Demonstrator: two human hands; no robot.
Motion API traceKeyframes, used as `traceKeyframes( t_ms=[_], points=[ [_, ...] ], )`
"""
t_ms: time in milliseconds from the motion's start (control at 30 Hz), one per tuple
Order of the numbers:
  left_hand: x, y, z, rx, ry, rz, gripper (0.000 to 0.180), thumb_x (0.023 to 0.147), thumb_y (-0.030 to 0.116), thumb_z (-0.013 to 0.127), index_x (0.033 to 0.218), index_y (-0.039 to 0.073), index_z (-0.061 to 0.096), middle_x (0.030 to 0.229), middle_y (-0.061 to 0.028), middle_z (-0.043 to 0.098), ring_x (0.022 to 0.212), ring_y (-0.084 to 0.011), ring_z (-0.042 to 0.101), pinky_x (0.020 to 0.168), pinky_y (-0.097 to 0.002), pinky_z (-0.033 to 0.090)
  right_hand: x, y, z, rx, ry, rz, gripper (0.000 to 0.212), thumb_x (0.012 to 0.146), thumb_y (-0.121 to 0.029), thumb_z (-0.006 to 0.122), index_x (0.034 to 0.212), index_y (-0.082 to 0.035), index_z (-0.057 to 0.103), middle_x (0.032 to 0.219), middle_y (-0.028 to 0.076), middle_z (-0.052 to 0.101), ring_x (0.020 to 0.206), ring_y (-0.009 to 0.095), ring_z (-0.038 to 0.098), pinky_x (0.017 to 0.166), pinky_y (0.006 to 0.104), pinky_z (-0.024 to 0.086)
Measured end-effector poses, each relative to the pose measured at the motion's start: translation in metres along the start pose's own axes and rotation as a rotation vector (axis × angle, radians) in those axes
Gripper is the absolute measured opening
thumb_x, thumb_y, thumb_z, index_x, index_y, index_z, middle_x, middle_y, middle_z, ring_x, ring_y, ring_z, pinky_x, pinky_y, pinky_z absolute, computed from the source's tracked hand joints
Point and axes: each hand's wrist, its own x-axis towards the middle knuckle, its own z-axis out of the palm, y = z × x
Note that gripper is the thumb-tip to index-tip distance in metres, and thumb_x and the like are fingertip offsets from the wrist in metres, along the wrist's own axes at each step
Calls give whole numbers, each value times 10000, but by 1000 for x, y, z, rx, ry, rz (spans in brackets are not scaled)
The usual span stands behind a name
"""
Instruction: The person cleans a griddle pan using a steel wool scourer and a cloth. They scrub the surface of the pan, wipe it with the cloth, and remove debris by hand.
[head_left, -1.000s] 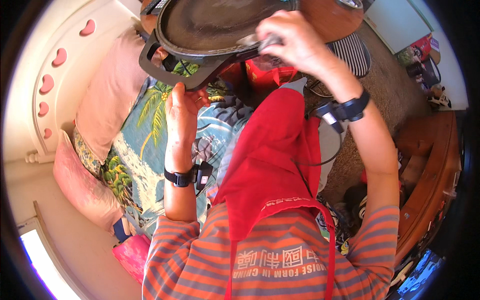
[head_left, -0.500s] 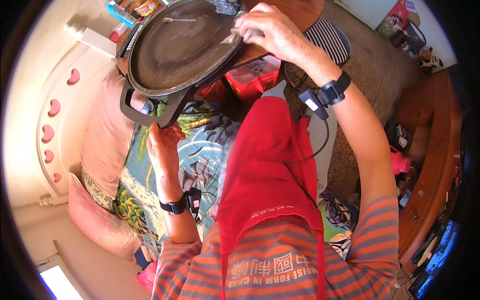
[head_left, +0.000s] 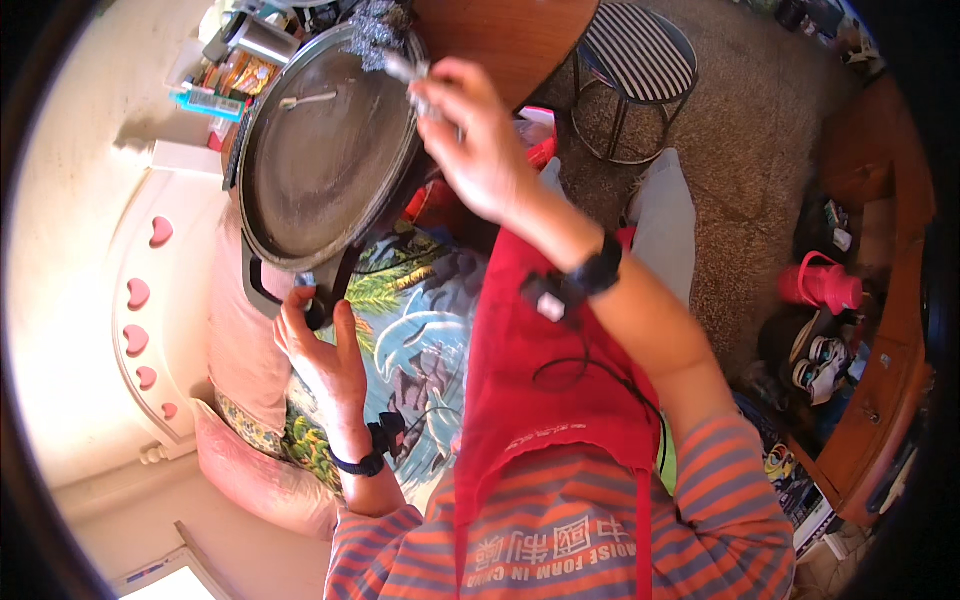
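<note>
A large round dark griddle (head_left: 325, 150) rests at the edge of a brown table. My left hand (head_left: 325, 365) grips its near black handle (head_left: 264, 282), the thumb on one side and the fingers on the other. Above the griddle's right rim, my right hand (head_left: 475, 140) is closed around a crumpled greyish-white wad (head_left: 405, 72), perhaps cloth or tissue. Just past that wad lies a shaggy silvery scouring pad (head_left: 375, 35) at the rim. A small pale stick-like thing (head_left: 308, 100) lies on the griddle's surface.
Bottles and jars, a blue box (head_left: 212, 103) among them, crowd left of the griddle. A striped stool (head_left: 640, 55) stands right of the table (head_left: 490, 40). Beneath the table sits a red bag (head_left: 435, 205). A bed with dolphin-print bedding (head_left: 420, 335) lies below the griddle.
The whole view has shifted. My right hand has moved along the griddle's rim toward the scouring pad with the wad. My left hand has taken a fuller grip on the handle.
</note>
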Motion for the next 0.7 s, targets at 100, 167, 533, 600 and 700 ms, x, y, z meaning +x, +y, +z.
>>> traceKeyframes(
  t_ms=[100, 167, 533, 600, 700],
  points=[
    [7, -3, 5, -12, -31, -82, 454, 873, 134, 764, 1250, -4, 553, 1157, -192, 615, 1077, -378, 586, 956, -468, 466, -46, -39, 18, -66, -79, -62, 469, 823, 79, 684, 1271, -24, 595, 1231, 186, 534, 1049, 368, 598, 842, 437, 552],
    [12, 1, 8, -16, -35, -158, 445, 862, 171, 795, 1200, -21, 579, 1109, -219, 641, 1051, -409, 600, 908, -478, 477, -53, -59, 17, -42, -97, -93, 416, 809, 71, 703, 1207, -34, 642, 1203, 172, 583, 1033, 340, 636, 830, 426, 568],
    [25, -26, 9, 81, -100, 123, 372, 856, 236, 793, 831, -45, 552, 715, -214, 533, 707, -407, 511, 635, -486, 408, 91, 74, 4, 192, -15, 337, 134, 844, -119, 797, 918, -9, 775, 867, 163, 757, 764, 208, 710, 734, 354, 542],
    [26, -27, 13, 70, -93, 133, 391, 861, 257, 791, 823, -43, 543, 708, -210, 522, 697, -403, 502, 628, -483, 403, 109, 88, 12, 261, -11, 362, 212, 828, -173, 825, 978, -28, 787, 888, 190, 755, 794, 245, 723, 758, 349, 542],
    [27, -27, 13, 63, -85, 130, 426, 867, 293, 788, 808, -39, 529, 698, -202, 507, 687, -396, 493, 620, -478, 396, 82, 73, 8, -10, 58, 227, 181, 808, -168, 821, 927, -37, 784, 885, 173, 696, 855, 352, 681, 786, 423, 530]
  ],
)
